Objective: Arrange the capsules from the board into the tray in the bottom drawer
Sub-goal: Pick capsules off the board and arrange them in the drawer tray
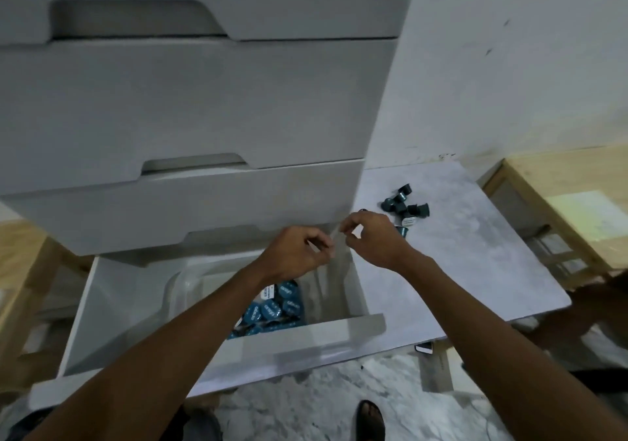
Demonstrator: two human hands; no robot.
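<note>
Above the open bottom drawer (85, 308), both hands meet. Left hand (299, 253) and right hand (370, 236): fingers curled, fingertips almost touching, each pinching one end of a thin pale strip (334, 235) stretched between them. Too blurred to say what the strip is; possibly clear film. Neither hand holds a capsule.

Inside the drawer, toward its right side: clear plastic tray (175, 286), partly filled. Blue-lidded capsules (272, 308) lie packed foil-up in its near right part; the tray's left part shows bare.

Right of the drawer: grey marbled board (469, 257) lying flat. On its far end, close to the drawer side, loose capsules (404, 207), dark teal, in a small heap, some tipped on their sides. These are not yet moved.

Handling, as a judgement:
- Capsules look small, light and stiff-walled, with a thin foil lid.
- The smooth tapered sides would likely slip, and the flange under the lid should give better purchase.
- Best hold is probably a pinch across the body just under the rim, keeping off the foil, which could dent or puncture.
- They look light enough to gather several at once, but the heap may roll and scatter if nudged.
- The strip has to leave the fingers before either hand can pick.
</note>
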